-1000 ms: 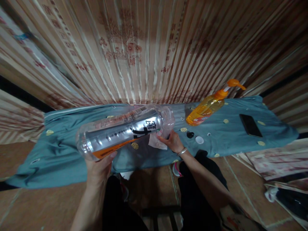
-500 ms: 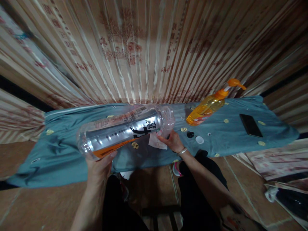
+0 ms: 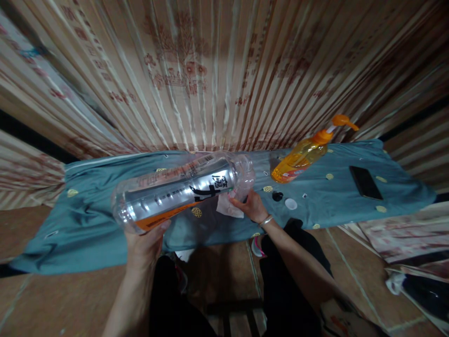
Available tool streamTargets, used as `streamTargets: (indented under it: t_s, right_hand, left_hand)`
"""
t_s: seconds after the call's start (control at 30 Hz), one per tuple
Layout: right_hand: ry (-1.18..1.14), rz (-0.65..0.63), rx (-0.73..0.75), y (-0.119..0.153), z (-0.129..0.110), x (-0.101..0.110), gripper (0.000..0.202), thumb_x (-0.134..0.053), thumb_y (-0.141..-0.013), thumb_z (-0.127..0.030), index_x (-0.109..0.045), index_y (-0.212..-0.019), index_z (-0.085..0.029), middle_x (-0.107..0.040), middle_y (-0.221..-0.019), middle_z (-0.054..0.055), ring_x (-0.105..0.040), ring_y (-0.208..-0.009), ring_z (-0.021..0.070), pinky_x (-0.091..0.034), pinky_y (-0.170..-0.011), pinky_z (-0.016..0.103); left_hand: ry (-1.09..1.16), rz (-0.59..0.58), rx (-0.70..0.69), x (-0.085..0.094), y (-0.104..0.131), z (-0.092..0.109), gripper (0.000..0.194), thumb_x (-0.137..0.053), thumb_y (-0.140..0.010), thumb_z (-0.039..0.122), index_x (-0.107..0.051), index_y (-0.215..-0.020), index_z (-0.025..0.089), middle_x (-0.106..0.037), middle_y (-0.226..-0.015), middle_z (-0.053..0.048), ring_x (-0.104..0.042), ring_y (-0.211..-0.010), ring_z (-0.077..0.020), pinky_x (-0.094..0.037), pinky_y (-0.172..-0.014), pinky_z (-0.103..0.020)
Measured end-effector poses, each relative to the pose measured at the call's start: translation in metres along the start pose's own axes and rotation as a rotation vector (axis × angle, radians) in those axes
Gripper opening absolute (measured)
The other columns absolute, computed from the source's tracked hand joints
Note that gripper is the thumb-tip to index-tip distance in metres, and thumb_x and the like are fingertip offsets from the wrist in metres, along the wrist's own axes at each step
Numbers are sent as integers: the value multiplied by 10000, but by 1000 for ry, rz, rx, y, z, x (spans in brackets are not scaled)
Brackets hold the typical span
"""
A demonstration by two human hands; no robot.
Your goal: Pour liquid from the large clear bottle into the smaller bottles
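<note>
A large clear plastic bottle [image 3: 175, 189] with a silver and orange label lies almost level in front of me, above the cloth. Its base points left and its neck end right. My left hand [image 3: 145, 241] is closed around the base end from below, thumb on the label. At the neck end, my right hand [image 3: 254, 206] pinches a white tissue [image 3: 229, 207] against the bottle's underside; some of its fingers are hidden. A small black cap [image 3: 278, 196] and a white round disc [image 3: 291, 204] lie to the right of this hand.
A teal patterned cloth [image 3: 94, 224] covers the long narrow table. An orange pump bottle [image 3: 298, 161] stands towards the back right, and a dark phone [image 3: 365, 182] lies farther right. Behind the table hangs a pleated curtain [image 3: 224, 84]. My legs are under the front edge.
</note>
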State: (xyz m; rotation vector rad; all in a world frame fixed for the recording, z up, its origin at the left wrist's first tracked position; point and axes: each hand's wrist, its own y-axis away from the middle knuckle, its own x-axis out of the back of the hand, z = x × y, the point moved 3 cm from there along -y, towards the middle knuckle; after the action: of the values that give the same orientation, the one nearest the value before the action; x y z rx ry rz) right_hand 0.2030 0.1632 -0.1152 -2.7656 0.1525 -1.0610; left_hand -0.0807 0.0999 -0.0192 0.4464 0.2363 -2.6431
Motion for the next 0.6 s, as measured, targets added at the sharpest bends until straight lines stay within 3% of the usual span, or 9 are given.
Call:
streamTargets:
  t_s: [0.37,0.6]
  right_hand:
    - [-22,-14,-9,0,-1,1,443,-791,-745,-410,-623,-1103,-211,-784,-982,115,-779,-913,353,-656,-772,483]
    - [14,-2,-25,0,-3,2,454,-816,-730,-383,-618,-1098,-203,-775,-967,117,-781,-926,360,-654,-760,465]
  left_hand:
    - [-44,7,-9,4,1,-3,701,-949,-431,296,-709,-1088,254,-755,-987,-64,-722,-863,-280,-620,-830,-443]
    - [-10,9,2,3,1,-2,683,-955,-420,269,-713,-1058,241,-757,-973,-58,-717,-843,-250,-619,-830,-392]
